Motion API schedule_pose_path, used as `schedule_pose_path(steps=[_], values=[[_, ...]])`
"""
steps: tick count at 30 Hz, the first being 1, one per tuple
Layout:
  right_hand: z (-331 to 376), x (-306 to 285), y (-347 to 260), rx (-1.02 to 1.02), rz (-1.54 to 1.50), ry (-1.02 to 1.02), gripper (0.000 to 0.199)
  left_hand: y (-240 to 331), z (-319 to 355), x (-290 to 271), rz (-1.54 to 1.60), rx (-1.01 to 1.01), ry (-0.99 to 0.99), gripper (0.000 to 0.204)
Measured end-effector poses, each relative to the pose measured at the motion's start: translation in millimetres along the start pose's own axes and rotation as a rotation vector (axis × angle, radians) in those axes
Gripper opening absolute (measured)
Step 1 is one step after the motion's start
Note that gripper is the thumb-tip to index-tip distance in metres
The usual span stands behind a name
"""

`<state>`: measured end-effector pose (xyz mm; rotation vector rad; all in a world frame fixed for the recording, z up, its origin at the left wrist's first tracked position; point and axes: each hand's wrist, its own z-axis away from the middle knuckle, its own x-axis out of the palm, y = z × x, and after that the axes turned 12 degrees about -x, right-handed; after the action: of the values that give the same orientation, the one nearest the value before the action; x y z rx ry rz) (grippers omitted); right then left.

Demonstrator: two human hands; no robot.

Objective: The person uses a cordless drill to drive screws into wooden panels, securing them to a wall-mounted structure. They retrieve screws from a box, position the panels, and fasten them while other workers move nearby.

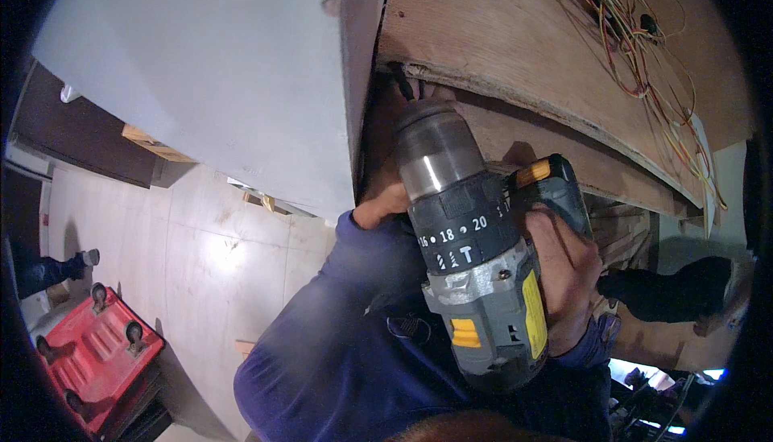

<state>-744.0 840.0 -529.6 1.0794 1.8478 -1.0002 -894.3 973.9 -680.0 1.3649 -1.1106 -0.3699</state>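
My right hand point(564, 273) is wrapped round the handle of a cordless drill point(475, 281), grey and black with yellow parts. The drill points up and away, its metal chuck point(439, 152) close to the gap beside the white panel. From the chuck a dark bit point(401, 81) reaches the rough edge of a plywood board point(499, 31); whether it has entered the wood I cannot tell. My left hand point(390, 188) goes up behind the chuck, between the drill and the panel. Its fingers are mostly hidden there.
A large white panel point(201, 64) stands close on the left. Loose yellow and red wires point(636, 47) hang over the board at upper right. A red wheeled dolly point(101, 361) rests wheels-up on the tiled floor point(217, 257), and another person's leg point(52, 273) shows at the far left.
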Motion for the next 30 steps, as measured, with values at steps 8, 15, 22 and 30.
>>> schedule_pose_path(steps=[8,15,22,30], values=[[-7,2,-5,-0.047,-0.018,0.073,0.042,-11,-33,-2,0.117,0.200,0.103,0.044],[64,13,12,-0.101,-0.213,0.340,0.049,11,-93,1,-0.018,0.503,0.261,0.048],[193,39,45,0.013,-0.057,0.340,0.038,36,-102,16,0.223,0.270,0.363,0.034],[267,93,66,0.581,-0.569,0.397,0.030,57,-112,69,0.015,0.256,0.785,0.037]])
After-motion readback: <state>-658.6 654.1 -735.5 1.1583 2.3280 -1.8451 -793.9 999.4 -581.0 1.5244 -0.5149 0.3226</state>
